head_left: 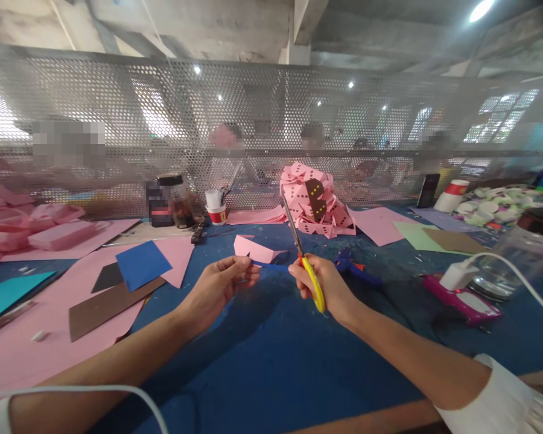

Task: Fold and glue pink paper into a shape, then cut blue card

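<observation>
A narrow blue paper strip [271, 266] stretches between my two hands above the blue table. My left hand [226, 277] pinches its left end between thumb and fingers. The right end is pinched by my right hand [328, 283], which also holds yellow-handled scissors [294, 226], blades pointing up and away. Just behind the strip lies a folded pink paper piece [253, 248]. A blue glue gun [359, 274] rests on the table right behind my right hand. Farther back stands a heap of pink paper pieces with dark dots [303, 199].
Left are pink sheets [172, 256], a blue square [143, 265] and a brown sheet [108, 308]. Right are a magenta power strip [468, 304] with a white cable, and a clear jar [502, 265]. A perforated metal screen [262, 108] closes off the back; blurred people show behind it.
</observation>
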`<state>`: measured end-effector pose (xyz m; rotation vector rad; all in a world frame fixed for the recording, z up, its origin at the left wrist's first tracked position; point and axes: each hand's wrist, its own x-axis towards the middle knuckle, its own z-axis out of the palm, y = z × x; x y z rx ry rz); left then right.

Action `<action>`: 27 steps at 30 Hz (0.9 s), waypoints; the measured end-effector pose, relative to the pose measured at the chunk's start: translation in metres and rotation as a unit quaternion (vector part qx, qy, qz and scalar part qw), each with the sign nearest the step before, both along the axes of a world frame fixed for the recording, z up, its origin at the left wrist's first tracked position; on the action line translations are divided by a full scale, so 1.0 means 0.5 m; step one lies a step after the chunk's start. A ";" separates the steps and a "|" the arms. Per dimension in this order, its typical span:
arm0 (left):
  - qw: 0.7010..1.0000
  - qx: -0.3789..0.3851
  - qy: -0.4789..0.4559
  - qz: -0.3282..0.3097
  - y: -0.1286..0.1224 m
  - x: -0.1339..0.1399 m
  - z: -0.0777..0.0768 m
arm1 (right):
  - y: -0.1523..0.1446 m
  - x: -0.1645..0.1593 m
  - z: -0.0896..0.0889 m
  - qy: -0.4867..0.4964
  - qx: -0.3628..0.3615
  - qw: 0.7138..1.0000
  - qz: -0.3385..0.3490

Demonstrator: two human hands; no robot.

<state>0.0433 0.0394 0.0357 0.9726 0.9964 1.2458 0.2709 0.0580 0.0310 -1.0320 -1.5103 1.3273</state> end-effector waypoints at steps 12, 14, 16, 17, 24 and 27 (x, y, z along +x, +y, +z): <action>1.000 0.002 -0.031 -0.004 -0.010 0.007 -0.003 | -0.007 -0.008 -0.009 -0.002 -0.012 0.999 0.034; 0.999 0.003 -0.035 -0.006 -0.009 0.006 -0.004 | -0.010 -0.012 -0.012 -0.010 -0.020 0.999 0.046; 0.999 0.003 -0.039 -0.009 -0.008 0.005 -0.003 | -0.011 -0.014 -0.015 -0.023 -0.026 0.997 0.062; 0.999 0.004 -0.040 -0.010 -0.007 0.005 -0.003 | -0.011 -0.015 -0.018 -0.031 -0.027 0.997 0.070; 0.999 0.015 -0.014 -0.025 -0.006 0.000 -0.003 | -0.009 -0.007 -0.027 -0.051 -0.002 0.995 0.089; 0.999 0.026 -0.001 -0.032 -0.005 -0.002 -0.005 | -0.013 -0.003 -0.023 -0.070 0.025 0.994 0.078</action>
